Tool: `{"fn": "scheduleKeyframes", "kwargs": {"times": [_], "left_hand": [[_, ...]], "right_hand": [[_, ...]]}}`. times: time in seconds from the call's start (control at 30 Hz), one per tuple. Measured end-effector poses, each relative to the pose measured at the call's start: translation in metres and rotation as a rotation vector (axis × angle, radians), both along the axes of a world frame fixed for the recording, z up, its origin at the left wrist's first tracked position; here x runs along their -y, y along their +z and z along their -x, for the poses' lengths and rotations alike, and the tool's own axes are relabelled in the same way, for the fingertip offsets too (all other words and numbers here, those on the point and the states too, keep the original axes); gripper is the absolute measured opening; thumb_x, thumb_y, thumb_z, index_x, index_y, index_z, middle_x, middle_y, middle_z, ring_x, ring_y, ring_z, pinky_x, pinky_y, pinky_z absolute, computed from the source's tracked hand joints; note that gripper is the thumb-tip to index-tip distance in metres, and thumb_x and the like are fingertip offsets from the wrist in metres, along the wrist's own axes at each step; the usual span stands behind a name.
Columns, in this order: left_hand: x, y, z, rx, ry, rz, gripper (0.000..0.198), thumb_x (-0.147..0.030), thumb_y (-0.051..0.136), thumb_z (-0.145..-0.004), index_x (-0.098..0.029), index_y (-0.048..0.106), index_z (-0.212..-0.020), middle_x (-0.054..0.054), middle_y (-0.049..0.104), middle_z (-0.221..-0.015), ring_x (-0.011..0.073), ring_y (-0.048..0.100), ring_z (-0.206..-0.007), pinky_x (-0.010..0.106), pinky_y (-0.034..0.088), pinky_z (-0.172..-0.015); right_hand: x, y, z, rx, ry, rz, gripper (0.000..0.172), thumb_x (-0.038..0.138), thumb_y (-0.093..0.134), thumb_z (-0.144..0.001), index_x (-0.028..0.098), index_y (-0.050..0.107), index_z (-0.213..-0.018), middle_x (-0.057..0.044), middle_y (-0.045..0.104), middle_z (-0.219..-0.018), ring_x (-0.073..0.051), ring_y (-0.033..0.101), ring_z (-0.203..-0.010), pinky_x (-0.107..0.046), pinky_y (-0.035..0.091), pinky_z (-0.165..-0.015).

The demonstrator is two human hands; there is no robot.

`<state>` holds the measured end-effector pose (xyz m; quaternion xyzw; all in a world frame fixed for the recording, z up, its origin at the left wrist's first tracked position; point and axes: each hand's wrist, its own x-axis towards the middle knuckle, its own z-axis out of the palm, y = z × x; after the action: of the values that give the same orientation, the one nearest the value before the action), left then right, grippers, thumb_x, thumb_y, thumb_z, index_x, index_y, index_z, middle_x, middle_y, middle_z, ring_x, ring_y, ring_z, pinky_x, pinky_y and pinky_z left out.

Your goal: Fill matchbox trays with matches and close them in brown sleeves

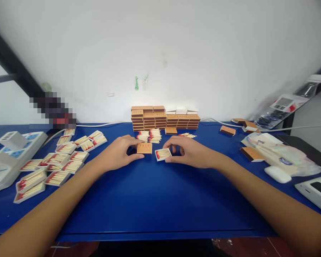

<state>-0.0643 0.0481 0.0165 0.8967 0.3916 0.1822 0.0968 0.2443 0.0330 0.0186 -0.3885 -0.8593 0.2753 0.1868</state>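
Note:
Between the thumb and fingers of my left hand (121, 152) is an orange matchbox sleeve (144, 148), its printed face up. My right hand (186, 151) pinches a white matchbox tray (163, 154) holding red-tipped matches, a short gap to the right of the sleeve. Just behind the sleeve lie bundles of loose matches (154, 135), and a few more loose matches (187, 135) lie behind my right hand. A single matchbox (171, 131) sits in front of the stacked matchboxes (149, 121) against the wall.
Several match-filled trays (60, 159) spread over the left of the blue table (155, 203). A power strip (16, 160) stands at the far left. At the right are loose sleeves (228, 130), a tissue pack (280, 153), a white case (277, 174) and a plastic-wrapped item (283, 103).

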Motion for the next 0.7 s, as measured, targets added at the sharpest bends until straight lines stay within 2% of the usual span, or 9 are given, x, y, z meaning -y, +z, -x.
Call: {"fn": "scheduleKeyframes", "kwargs": {"times": [0.13, 0.4, 0.53, 0.7], "left_hand": [[0.004, 0.001, -0.004, -0.016, -0.053, 0.005, 0.046, -0.052, 0.072, -0.094, -0.024, 0.073, -0.131, 0.008, 0.076, -0.111, 0.0279, 0.066, -0.104, 0.040, 0.052, -0.091], [0.005, 0.003, -0.005, -0.007, -0.072, 0.022, 0.045, -0.050, 0.075, -0.093, -0.024, 0.073, -0.131, 0.008, 0.076, -0.114, 0.0280, 0.067, -0.105, 0.040, 0.052, -0.091], [0.009, 0.006, -0.009, 0.016, -0.118, 0.050, 0.036, -0.050, 0.073, -0.094, -0.024, 0.077, -0.119, 0.006, 0.076, -0.103, 0.0244, 0.067, -0.094, 0.036, 0.051, -0.083], [0.012, 0.013, -0.011, 0.093, -0.174, 0.141, 0.035, -0.054, 0.069, -0.096, -0.025, 0.078, -0.112, 0.004, 0.077, -0.098, 0.0200, 0.067, -0.084, 0.032, 0.050, -0.077]], "right_hand": [[-0.004, 0.003, -0.004, -0.050, 0.011, 0.006, 0.043, 0.052, 0.075, -0.092, 0.023, 0.070, -0.124, -0.002, 0.066, -0.092, -0.018, 0.060, -0.078, -0.032, 0.048, -0.071], [-0.003, 0.003, -0.001, -0.087, 0.040, 0.008, 0.041, 0.049, 0.074, -0.093, 0.024, 0.071, -0.125, -0.005, 0.071, -0.101, -0.019, 0.063, -0.082, -0.032, 0.050, -0.070], [-0.001, 0.003, 0.002, -0.093, 0.028, -0.044, 0.041, 0.045, 0.074, -0.093, 0.024, 0.070, -0.128, -0.004, 0.070, -0.099, -0.018, 0.064, -0.080, -0.032, 0.051, -0.071], [0.003, 0.000, 0.005, -0.105, -0.066, -0.098, 0.039, 0.042, 0.075, -0.091, 0.025, 0.071, -0.126, -0.001, 0.069, -0.089, -0.017, 0.061, -0.073, -0.032, 0.050, -0.070]]}}
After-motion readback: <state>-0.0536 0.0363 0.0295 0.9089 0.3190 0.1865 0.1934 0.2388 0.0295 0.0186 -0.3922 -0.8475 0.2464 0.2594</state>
